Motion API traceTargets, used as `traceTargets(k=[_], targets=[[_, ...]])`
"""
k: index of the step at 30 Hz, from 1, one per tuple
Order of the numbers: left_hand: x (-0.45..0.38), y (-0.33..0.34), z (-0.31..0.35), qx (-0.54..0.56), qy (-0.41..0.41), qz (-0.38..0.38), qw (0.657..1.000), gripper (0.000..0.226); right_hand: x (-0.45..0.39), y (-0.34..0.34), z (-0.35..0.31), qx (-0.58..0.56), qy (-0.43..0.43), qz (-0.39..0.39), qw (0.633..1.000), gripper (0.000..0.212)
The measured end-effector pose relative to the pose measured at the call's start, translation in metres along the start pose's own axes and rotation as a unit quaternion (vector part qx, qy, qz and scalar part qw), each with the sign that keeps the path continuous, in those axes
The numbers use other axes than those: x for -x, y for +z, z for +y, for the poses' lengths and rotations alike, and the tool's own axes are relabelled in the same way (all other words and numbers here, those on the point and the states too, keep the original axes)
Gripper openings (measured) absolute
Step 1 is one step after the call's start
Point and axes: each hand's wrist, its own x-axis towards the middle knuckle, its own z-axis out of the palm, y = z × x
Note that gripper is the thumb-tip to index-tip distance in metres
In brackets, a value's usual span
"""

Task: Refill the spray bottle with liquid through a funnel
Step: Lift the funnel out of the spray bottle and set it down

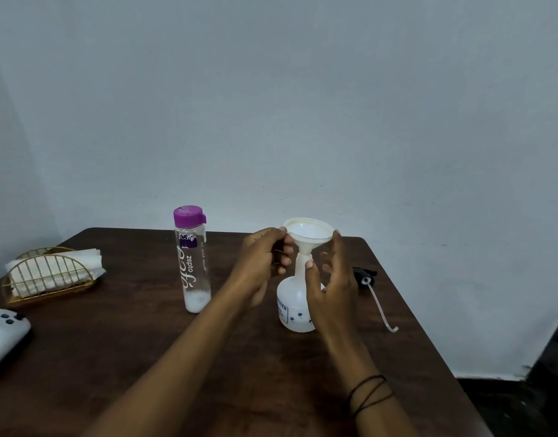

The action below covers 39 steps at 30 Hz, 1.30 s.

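Note:
A white translucent spray bottle (292,305) stands upright on the dark wooden table (139,348), its top off. A white funnel (309,232) sits in its neck. My left hand (265,260) pinches the funnel's left rim. My right hand (329,288) has a fingertip on the right rim and its thumb at the bottle's neck, fingers spread. The black spray head with its white dip tube (377,294) lies on the table to the right. A clear water bottle with a purple cap (192,263) stands upright to the left, capped.
A gold wire napkin holder with white napkins (50,272) stands at the far left. A white device with dark buttons (5,335) lies at the left edge. The table's right edge (429,335) runs close to the dip tube. A pale wall stands behind.

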Motion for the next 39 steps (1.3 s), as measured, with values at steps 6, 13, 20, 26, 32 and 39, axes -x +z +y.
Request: traceTargets(k=[6, 13, 20, 26, 32, 39], targets=[[-0.003, 0.004, 0.01, 0.09, 0.007, -0.012, 0.996, 0.028, 0.003, -0.002, -0.006, -0.016, 0.006, 0.024, 1.0, 0.072], [-0.001, -0.02, 0.04, 0.199, 0.05, -0.013, 0.979, 0.028, 0.007, 0.003, -0.003, -0.015, 0.005, 0.035, 0.999, 0.066], [0.022, -0.089, 0.058, 0.285, 0.06, 0.046, 0.956, 0.03, 0.013, 0.008, -0.008, 0.002, 0.0, 0.028, 1.0, 0.061], [0.046, -0.162, 0.042, 0.32, 0.075, 0.154, 0.932, 0.032, 0.015, 0.008, -0.011, 0.002, 0.006, 0.018, 1.0, 0.064], [0.039, -0.211, -0.001, 0.288, 0.009, 0.259, 0.922, 0.028, 0.019, 0.017, -0.008, 0.011, 0.035, 0.0, 0.999, 0.065], [0.021, -0.227, -0.026, 0.245, -0.088, 0.306, 0.916, 0.03, 0.021, 0.023, -0.004, 0.045, 0.065, -0.032, 0.996, 0.074]])
